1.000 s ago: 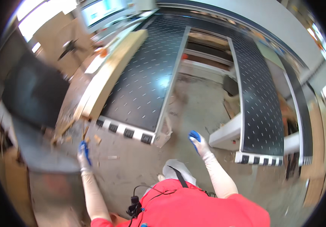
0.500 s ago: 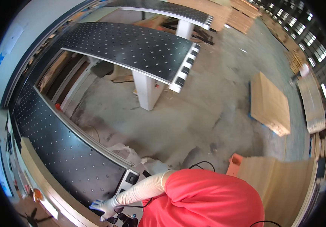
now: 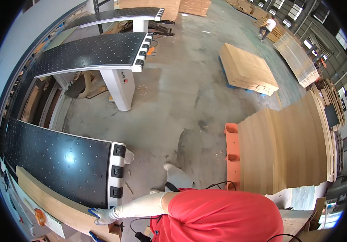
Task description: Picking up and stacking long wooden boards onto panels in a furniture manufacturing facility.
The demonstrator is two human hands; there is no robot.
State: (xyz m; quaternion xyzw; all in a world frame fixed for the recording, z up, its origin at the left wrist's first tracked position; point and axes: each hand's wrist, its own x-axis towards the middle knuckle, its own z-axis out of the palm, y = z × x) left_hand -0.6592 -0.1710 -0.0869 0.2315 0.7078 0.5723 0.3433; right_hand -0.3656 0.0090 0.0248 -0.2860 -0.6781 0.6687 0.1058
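Observation:
A long, pale wooden board point(image 3: 54, 196), or several stacked together, lies along the near side of the black table point(image 3: 66, 157). My right hand point(image 3: 104, 215), in a white glove with blue fingertips, grips the board's edge near its end, next to the table corner. The white sleeve of that arm runs back to my red shirt. Of my left hand point(image 3: 95, 236) only blue glove fingertips show, against the same board at the lower edge; the rest is hidden. A dark cable hangs beside my right forearm.
White-and-black rollers point(image 3: 116, 172) edge the table end. Two more dotted tables point(image 3: 88, 52) stand beyond, one on a white pillar point(image 3: 117, 88). At right is a tall stack of boards point(image 3: 282, 149) on an orange pallet point(image 3: 232, 147). Another stack point(image 3: 248, 68) and a distant person point(image 3: 267, 28) are farther back.
My view has swung to the right, bringing the board stack and the distant person more into sight. My right hand, spread by the table corner before, now lies on the board. Left fingertips have appeared.

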